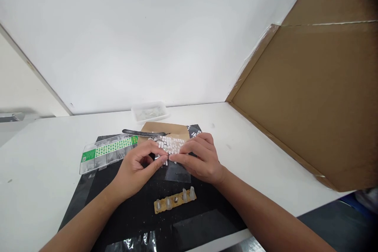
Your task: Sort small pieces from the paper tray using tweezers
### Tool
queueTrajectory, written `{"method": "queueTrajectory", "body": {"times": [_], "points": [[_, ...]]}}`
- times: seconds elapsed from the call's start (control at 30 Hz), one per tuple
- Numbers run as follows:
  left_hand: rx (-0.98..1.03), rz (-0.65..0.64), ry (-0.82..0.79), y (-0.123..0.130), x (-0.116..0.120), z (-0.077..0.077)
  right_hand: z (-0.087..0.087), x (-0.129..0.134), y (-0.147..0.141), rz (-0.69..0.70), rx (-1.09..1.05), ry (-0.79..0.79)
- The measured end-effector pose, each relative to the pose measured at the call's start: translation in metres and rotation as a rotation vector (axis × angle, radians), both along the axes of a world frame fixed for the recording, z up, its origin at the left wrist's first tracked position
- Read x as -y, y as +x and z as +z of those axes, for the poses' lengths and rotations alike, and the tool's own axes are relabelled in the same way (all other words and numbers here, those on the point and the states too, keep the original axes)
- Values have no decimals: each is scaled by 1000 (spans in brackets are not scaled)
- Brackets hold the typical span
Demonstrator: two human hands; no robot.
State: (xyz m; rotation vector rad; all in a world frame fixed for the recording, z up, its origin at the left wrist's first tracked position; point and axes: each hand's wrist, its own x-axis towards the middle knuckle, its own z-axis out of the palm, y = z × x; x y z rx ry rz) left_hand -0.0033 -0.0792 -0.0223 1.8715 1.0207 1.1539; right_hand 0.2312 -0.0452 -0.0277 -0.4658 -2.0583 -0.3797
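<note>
Fingertips (pixel 159 162) of the left hand (pixel 132 169) and right hand (pixel 203 161) come together in narrow pinches over white chips (pixel 170 143); anything held there is too small to tell. Nearer, a tan strip (pixel 180 202) lies left to right, right end farther. White table (pixel 251 153) separates black mat (pixel 130 220) from cardboard (pixel 304 106); the green label (pixel 116 146) at left is unreadable.

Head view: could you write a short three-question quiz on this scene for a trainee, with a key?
1. Which lies nearer the person: A, the yellow-brown strip bearing clear pieces; B, the long black curved stick?
2. True or false: the clear plastic case with a green label lies right of the right hand.
3. What lies just beyond the fingertips of the left hand and right hand?

Key: 1. A. 2. False, it lies on the left side. 3. Many small white flat pieces.
</note>
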Motion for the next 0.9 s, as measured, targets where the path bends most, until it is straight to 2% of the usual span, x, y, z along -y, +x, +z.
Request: {"method": "queueTrajectory", "body": {"times": [0.23, 0.43, 0.53, 0.63, 0.7, 0.77, 0.83, 0.9], "points": [[31, 43, -43, 3, 2, 2, 1, 0, 0, 21, -1, -4], [133, 120, -57, -1, -2, -1, 16, -6, 11, -39, 74, -48], [155, 137, -73, -3, -3, -1, 28, -6, 37, -146, 172, -173], [166, 100, -100, 0, 1, 0, 31, 6, 72, -365, 286, -329], [186, 41, -120, 4, 5, 1, 24, 20, 93, -529, 298, -437], [225, -20, -145, 8, 9, 0, 13, 33, 108, -632, 310, -552], [269, -69, -178, 11, 12, -1, 1, 42, 118, -657, 316, -681], [306, -103, -205, 14, 14, -2, -6, 49, 124, -623, 302, -796]]}}
